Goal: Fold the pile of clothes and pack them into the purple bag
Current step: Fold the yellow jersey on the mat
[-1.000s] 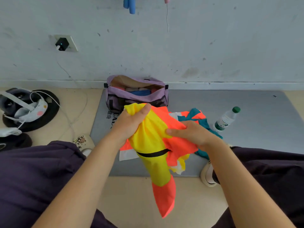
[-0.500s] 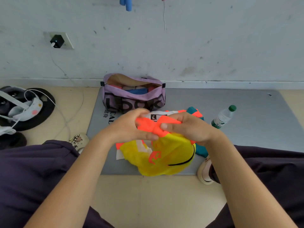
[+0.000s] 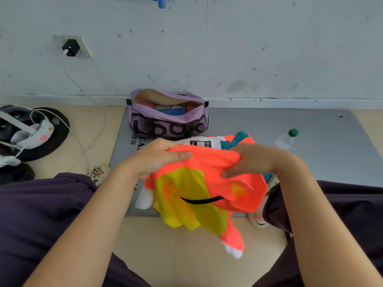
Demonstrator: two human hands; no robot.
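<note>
Both hands, L (image 3: 154, 160) & R (image 3: 251, 160), grip shirt (image 3: 204, 183) top edge, fingers curled over it, fabric hanging toward 6 o'clock; bag (image 3: 169, 121) at 12.

The orange and yellow garment (image 3: 199, 183) is thin, smooth synthetic cloth with a slight sheen, crumpled into soft folds. The purple bag (image 3: 169, 125) is matt woven fabric with a tan cloth lining. The grey mat (image 3: 290, 125) beneath looks smooth with a faint satin gloss. The bottle (image 3: 285, 139) is clear glossy plastic with a green plastic cap. The wall (image 3: 228, 48) is matt painted plaster, scuffed and pitted.
</note>
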